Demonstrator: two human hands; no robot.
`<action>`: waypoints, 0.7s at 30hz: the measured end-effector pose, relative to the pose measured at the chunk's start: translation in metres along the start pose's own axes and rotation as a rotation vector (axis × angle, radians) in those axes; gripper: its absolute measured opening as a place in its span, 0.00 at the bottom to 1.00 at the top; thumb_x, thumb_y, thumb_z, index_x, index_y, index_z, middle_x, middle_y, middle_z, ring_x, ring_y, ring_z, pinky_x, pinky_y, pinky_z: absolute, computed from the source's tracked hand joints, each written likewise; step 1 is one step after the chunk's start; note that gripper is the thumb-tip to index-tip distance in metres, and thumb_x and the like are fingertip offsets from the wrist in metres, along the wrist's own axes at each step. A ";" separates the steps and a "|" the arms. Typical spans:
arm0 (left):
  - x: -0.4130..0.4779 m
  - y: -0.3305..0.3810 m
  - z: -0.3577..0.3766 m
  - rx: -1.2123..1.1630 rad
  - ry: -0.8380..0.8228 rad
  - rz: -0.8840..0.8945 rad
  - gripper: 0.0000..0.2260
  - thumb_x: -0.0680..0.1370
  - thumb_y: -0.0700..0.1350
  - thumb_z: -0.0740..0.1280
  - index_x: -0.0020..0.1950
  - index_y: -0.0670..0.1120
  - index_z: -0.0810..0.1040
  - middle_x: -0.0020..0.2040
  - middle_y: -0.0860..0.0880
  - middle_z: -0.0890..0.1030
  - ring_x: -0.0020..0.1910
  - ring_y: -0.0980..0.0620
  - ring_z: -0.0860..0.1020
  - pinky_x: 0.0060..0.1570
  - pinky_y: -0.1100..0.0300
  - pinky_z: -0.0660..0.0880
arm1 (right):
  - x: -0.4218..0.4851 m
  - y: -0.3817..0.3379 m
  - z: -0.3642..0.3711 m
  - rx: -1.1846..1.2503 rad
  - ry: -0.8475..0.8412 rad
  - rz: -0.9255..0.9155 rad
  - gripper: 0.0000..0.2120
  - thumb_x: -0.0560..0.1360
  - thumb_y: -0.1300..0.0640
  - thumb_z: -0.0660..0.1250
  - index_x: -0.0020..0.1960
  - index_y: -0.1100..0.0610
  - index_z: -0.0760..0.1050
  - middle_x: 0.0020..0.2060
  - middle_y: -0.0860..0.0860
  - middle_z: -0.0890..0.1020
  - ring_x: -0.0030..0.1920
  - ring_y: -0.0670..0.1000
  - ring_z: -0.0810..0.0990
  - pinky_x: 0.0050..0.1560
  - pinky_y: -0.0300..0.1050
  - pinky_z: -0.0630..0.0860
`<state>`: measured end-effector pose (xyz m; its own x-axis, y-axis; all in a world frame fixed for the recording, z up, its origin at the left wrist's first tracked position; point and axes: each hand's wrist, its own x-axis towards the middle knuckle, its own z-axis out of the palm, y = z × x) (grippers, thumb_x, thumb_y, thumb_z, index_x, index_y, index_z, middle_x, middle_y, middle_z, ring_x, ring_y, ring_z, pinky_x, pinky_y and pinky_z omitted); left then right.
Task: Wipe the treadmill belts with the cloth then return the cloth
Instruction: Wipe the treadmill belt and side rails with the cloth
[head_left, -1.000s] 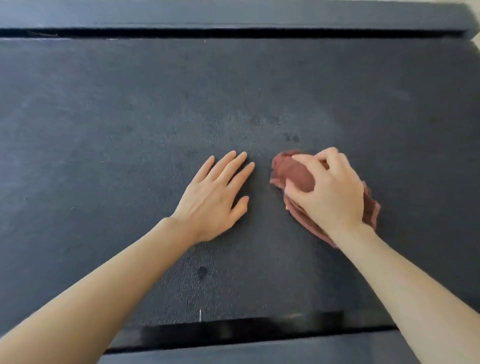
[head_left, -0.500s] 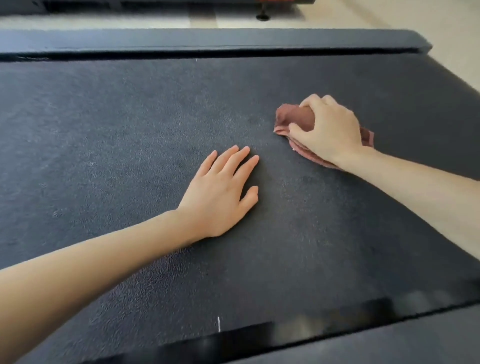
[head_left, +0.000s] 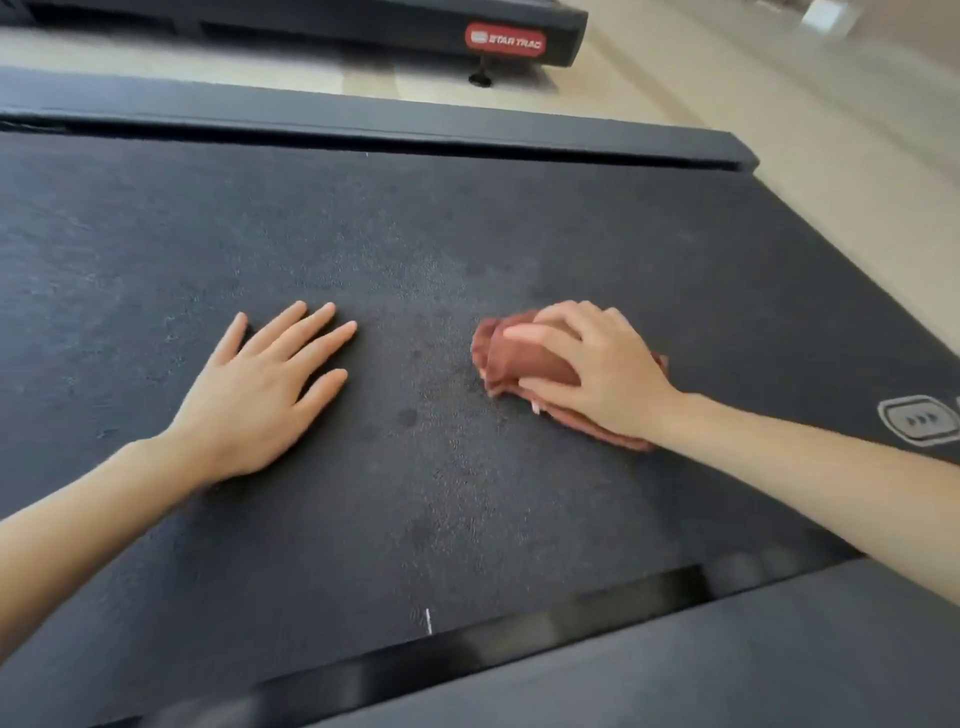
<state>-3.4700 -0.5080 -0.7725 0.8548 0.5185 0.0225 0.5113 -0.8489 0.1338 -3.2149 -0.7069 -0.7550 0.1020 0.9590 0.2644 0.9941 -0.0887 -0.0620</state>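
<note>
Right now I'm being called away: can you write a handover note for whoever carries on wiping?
Left hand: open, flat on the treadmill belt.
Right hand: grips the bunched red cloth, pressing it on the same belt.
Done: wiping under way; how much is covered cannot be told.
Left: dark spots beside the cloth, the rest of this belt, the other treadmill behind, then return the cloth.

The belt (head_left: 467, 234) lies bare and flat across its far half, open to a sweeping hand from left edge to right end; nearer, the left hand (head_left: 260, 395) rests flat on it and the right hand (head_left: 597, 374) grips the bunched cloth (head_left: 524, 358), with a free strip of belt between them (dark spots only, nothing raised); the far side rail (head_left: 415, 122) and near side rail (head_left: 727, 665) bound the belt.
</note>
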 end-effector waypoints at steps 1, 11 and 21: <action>0.000 0.001 0.000 -0.027 -0.001 -0.004 0.28 0.75 0.62 0.40 0.75 0.58 0.53 0.76 0.57 0.53 0.76 0.56 0.48 0.74 0.47 0.44 | 0.021 0.011 0.006 -0.002 0.012 0.094 0.21 0.75 0.42 0.64 0.66 0.49 0.72 0.57 0.54 0.76 0.56 0.56 0.74 0.54 0.53 0.69; 0.001 -0.005 0.008 -0.054 0.039 0.008 0.25 0.77 0.60 0.45 0.75 0.60 0.53 0.76 0.58 0.53 0.75 0.57 0.47 0.74 0.49 0.43 | 0.097 0.011 0.036 -0.128 0.071 0.594 0.24 0.76 0.38 0.58 0.67 0.49 0.68 0.59 0.58 0.71 0.58 0.62 0.71 0.58 0.54 0.66; 0.002 -0.003 0.006 -0.059 0.051 0.006 0.32 0.72 0.64 0.38 0.75 0.59 0.55 0.76 0.57 0.54 0.76 0.55 0.49 0.74 0.48 0.45 | -0.016 -0.076 0.011 0.067 0.066 -0.151 0.22 0.69 0.39 0.65 0.57 0.49 0.77 0.46 0.53 0.75 0.44 0.54 0.74 0.43 0.48 0.69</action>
<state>-3.4696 -0.5048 -0.7785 0.8514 0.5193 0.0739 0.4990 -0.8452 0.1914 -3.2922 -0.7126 -0.7646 -0.0443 0.9401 0.3380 0.9939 0.0756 -0.0799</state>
